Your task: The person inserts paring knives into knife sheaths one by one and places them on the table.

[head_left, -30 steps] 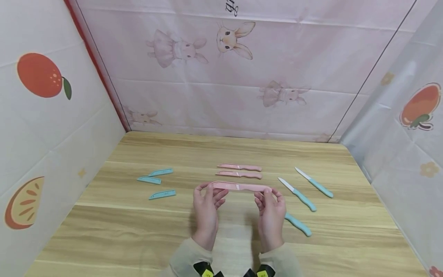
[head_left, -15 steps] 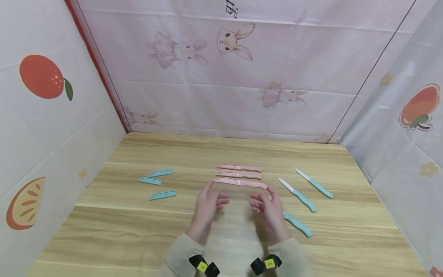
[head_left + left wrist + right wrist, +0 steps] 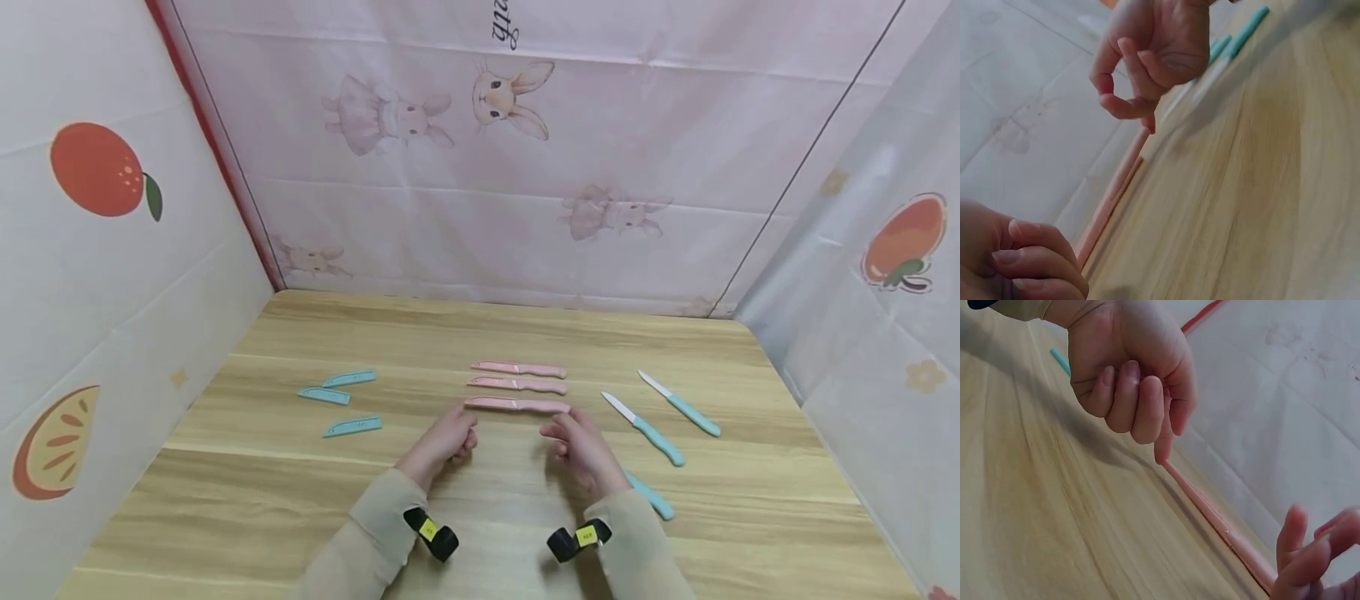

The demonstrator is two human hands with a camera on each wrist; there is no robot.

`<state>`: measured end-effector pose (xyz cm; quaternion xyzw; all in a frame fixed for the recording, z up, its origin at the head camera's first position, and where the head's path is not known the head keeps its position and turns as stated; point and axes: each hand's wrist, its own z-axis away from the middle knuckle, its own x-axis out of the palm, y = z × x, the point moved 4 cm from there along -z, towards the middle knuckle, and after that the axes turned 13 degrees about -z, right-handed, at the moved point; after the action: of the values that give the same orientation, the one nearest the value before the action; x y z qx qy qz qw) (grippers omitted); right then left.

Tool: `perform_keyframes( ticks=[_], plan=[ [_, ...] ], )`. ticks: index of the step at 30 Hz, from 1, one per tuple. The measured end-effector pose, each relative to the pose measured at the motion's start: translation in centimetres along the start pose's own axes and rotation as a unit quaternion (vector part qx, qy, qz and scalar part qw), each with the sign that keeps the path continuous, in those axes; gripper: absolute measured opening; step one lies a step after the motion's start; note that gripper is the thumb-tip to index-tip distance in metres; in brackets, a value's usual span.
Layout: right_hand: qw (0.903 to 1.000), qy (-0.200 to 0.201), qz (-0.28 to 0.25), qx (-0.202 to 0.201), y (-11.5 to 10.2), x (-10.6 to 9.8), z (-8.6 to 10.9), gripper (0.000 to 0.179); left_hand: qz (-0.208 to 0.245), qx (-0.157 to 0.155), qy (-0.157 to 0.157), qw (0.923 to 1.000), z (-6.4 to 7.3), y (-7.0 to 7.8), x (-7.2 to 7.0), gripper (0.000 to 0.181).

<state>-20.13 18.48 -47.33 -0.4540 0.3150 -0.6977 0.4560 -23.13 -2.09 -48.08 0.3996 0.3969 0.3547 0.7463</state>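
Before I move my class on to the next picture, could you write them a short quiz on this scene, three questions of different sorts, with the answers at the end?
1. How many pink knives show in the head view?
2. Fill in the blank: the blue covers lie to the person's ____ of the pink knives.
3. At which part of the nearest pink knife is the left hand?
A) the handle end
B) the middle
C) the tip end

Key:
1. Three
2. left
3. C
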Motion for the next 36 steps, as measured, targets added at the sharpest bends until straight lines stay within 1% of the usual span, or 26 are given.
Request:
perform_keyframes(
  ticks=[3, 6, 9, 10, 11, 12, 14, 16, 17, 19, 23, 24, 25, 27, 28, 29, 31, 32, 33, 34, 35, 36],
  plan=[
    [0.9999, -0.003, 0.001, 0.014, 0.0, 0.1, -0.4, 0.056, -0.007, -0.006, -0.002, 1.0000, -0.4, -0.2, -0.1, 0.058],
    [0.9998, -0.004, 0.004, 0.019, 0.1, 0.3, -0.8, 0.053, -0.021, -0.007, -0.001, 0.9998, -0.8, -0.3, 0.0, 0.062],
    [0.9996, -0.005, 0.015, 0.023, 0.3, 0.3, -1.2, 0.045, -0.053, -0.006, 0.007, 0.9986, -1.0, -0.5, 0.2, 0.064],
    [0.9995, -0.003, 0.020, 0.024, 0.4, 0.3, -1.2, 0.044, -0.074, -0.003, 0.012, 0.9971, -1.1, -0.4, 0.2, 0.064],
    [0.9994, -0.003, 0.024, 0.026, 0.5, 0.3, -1.3, 0.044, -0.107, 0.004, 0.019, 0.9940, -1.2, -0.4, 0.2, 0.063],
    [0.9992, -0.003, 0.028, 0.028, 0.5, 0.3, -1.3, 0.045, -0.145, 0.011, 0.027, 0.9890, -1.2, -0.3, 0.2, 0.062],
    [0.9990, -0.001, 0.034, 0.028, 0.6, 0.3, -1.4, 0.046, -0.208, 0.021, 0.043, 0.9770, -1.2, -0.1, 0.2, 0.060],
    [0.9991, -0.005, 0.033, 0.026, 0.7, 0.4, -1.5, 0.045, -0.259, 0.030, 0.055, 0.9637, -1.3, 0.1, 0.2, 0.059],
    [0.9992, -0.008, 0.032, 0.024, 0.8, 0.4, -1.5, 0.043, -0.274, 0.032, 0.059, 0.9595, -1.3, 0.2, 0.1, 0.059],
    [0.9992, -0.014, 0.032, 0.020, 0.9, 0.5, -1.6, 0.038, -0.283, 0.030, 0.058, 0.9569, -1.3, 0.3, 0.1, 0.059],
    [0.9991, -0.014, 0.034, 0.020, 1.1, 0.5, -1.8, 0.033, -0.305, 0.040, 0.047, 0.9504, -1.1, 0.4, -0.4, 0.056],
    [0.9991, -0.013, 0.034, 0.022, 1.1, 0.5, -1.8, 0.035, -0.305, 0.043, 0.043, 0.9502, -1.0, 0.4, -0.6, 0.055],
    [0.9989, -0.014, 0.037, 0.024, 1.1, 0.4, -1.7, 0.037, -0.298, 0.040, 0.039, 0.9528, -0.8, 0.3, -1.0, 0.054],
    [0.9987, -0.020, 0.040, 0.025, 1.0, 0.3, -1.4, 0.044, -0.279, 0.035, 0.036, 0.9591, -0.4, 0.2, -2.1, 0.052],
    [0.9986, -0.023, 0.043, 0.024, 0.9, 0.3, -1.3, 0.048, -0.275, 0.033, 0.043, 0.9599, -0.2, 0.2, -2.9, 0.051],
    [0.9983, -0.025, 0.048, 0.022, 0.7, 0.2, -1.0, 0.053, -0.269, 0.030, 0.054, 0.9610, 0.1, 0.4, -3.9, 0.050],
    [0.9978, -0.029, 0.059, 0.012, 0.3, -0.1, -0.5, 0.058, -0.268, 0.022, 0.085, 0.9595, 0.6, 0.6, -6.4, 0.049],
    [0.9976, -0.028, 0.063, 0.006, 0.0, -0.2, -0.2, 0.058, -0.288, 0.022, 0.107, 0.9514, 0.8, 0.8, -7.8, 0.047],
    [0.9976, -0.028, 0.064, -0.001, -0.3, -0.3, 0.2, 0.057, -0.313, 0.021, 0.130, 0.9404, 1.0, 1.0, -9.3, 0.046],
    [0.9975, -0.026, 0.065, -0.008, -0.6, -0.5, 0.5, 0.055, -0.335, 0.014, 0.152, 0.9296, 1.3, 1.1, -10.8, 0.045],
    [0.9975, -0.024, 0.064, -0.015, -0.9, -0.6, 0.8, 0.053, -0.361, 0.007, 0.170, 0.9168, 1.4, 1.0, -12.2, 0.044],
    [0.9977, -0.023, 0.059, -0.023, -1.3, -0.8, 1.1, 0.050, -0.392, -0.003, 0.184, 0.9015, 1.5, 0.8, -13.6, 0.043]
  ],
)
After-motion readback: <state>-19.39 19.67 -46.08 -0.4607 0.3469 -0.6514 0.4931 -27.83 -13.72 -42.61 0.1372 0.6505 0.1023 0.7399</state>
